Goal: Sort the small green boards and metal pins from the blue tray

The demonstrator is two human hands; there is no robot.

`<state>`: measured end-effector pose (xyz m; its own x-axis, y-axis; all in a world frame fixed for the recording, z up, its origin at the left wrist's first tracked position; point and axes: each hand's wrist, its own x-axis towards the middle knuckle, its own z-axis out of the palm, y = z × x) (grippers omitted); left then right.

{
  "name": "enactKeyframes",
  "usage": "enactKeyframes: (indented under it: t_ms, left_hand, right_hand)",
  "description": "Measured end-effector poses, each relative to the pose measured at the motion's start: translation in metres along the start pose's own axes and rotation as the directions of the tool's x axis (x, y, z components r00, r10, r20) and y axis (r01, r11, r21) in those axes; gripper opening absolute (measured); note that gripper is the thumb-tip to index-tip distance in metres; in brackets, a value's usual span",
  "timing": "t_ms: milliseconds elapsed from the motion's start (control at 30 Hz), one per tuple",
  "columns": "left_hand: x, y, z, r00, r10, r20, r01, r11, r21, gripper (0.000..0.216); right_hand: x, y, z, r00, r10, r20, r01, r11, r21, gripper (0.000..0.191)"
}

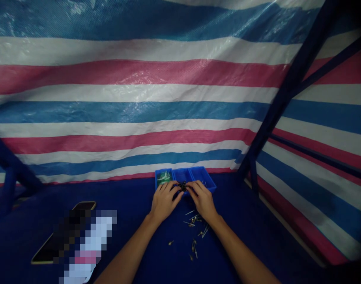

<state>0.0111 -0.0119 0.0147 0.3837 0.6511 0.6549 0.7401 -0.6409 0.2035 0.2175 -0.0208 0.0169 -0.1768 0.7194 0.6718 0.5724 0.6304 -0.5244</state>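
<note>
My left hand point(165, 199) and my right hand point(203, 200) meet at the front edge of a blue three-compartment tray point(212, 186). Between their fingertips is a cluster of small dark pieces point(183, 186), too small to name. Both hands are closed in a pinch on it. Something green and shiny point(164, 177) fills the left compartment. In the right compartment a few small light bits show, partly behind my right fingers. Below the hands, several thin silvery rods point(195, 250) and small brass-coloured pieces point(170, 243) lie scattered on the dark blue surface point(156, 260).
A dark phone point(45, 248) lies at the left, beside a blurred-out, light-coloured flat object point(100, 232). Striped plastic sheeting point(124, 110) hangs behind and along the right. Dark blue frame posts point(275, 108) stand at both sides.
</note>
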Motion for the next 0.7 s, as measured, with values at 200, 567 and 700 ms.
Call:
enactKeyframes:
  t_ms: [200,567,700]
  left_hand:
    - [-0.0002,-0.0001,0.0006,1.0,0.0,-0.005,0.0,1.0,-0.003,0.018]
    - [0.0009,0.0004,-0.0002,1.0,-0.007,0.004,0.007,1.0,0.008,0.019]
    - [0.0009,0.0004,0.0,1.0,-0.006,0.003,0.006,1.0,0.003,0.019]
  right_hand:
    - [-0.0008,0.0036,0.0024,1.0,0.006,-0.017,-0.006,1.0,-0.01,0.023]
    - [-0.0007,0.0034,0.0013,1.0,0.016,-0.011,-0.017,0.998,-0.055,0.015]
    - [-0.0004,0.0028,0.0017,1.0,0.025,0.002,-0.025,0.999,-0.041,0.016]
